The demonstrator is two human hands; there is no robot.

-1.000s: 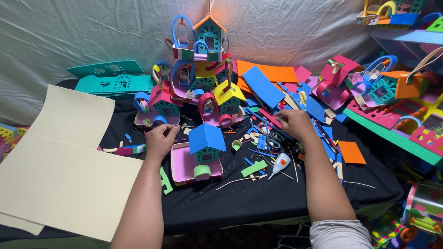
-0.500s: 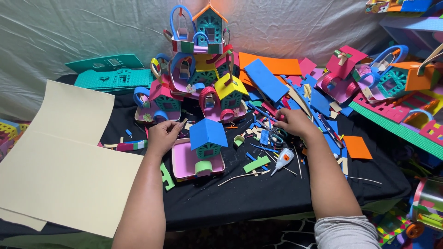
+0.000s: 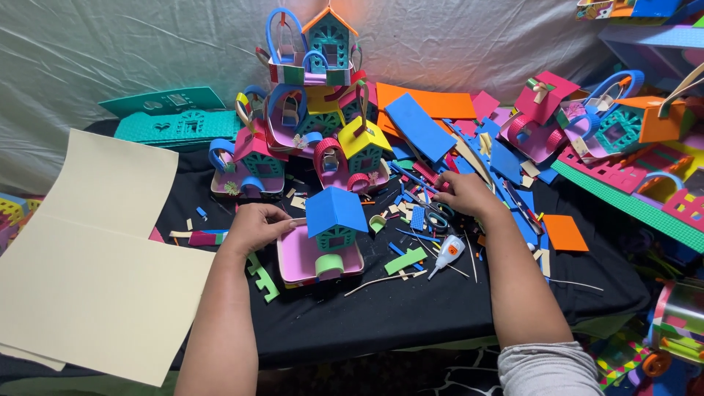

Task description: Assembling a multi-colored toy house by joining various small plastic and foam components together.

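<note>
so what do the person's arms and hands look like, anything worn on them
Both forearms are bare all the way down to the hands. The left hand and the right hand show no gloves, and no rings, watch or bracelet can be made out. The only clothing in view is a bit of grey fabric at the bottom edge, by the right elbow, probably a sleeve or hem.

A table [image 3: 411, 315] covered with a black cloth carries everything. On its left side lie large cream sheets [image 3: 95, 257], partly hanging over the edge, with teal foam cut-out sheets [image 3: 172, 121] behind them. A small foam house with a blue roof on a pink base [image 3: 326, 242] stands near the front middle. A white glue bottle [image 3: 449, 251], a green foam strip [image 3: 405, 260] and an orange foam square [image 3: 565, 232] lie to its right among scattered scraps. More foam houses [image 3: 308, 125] crowd the back.
</note>
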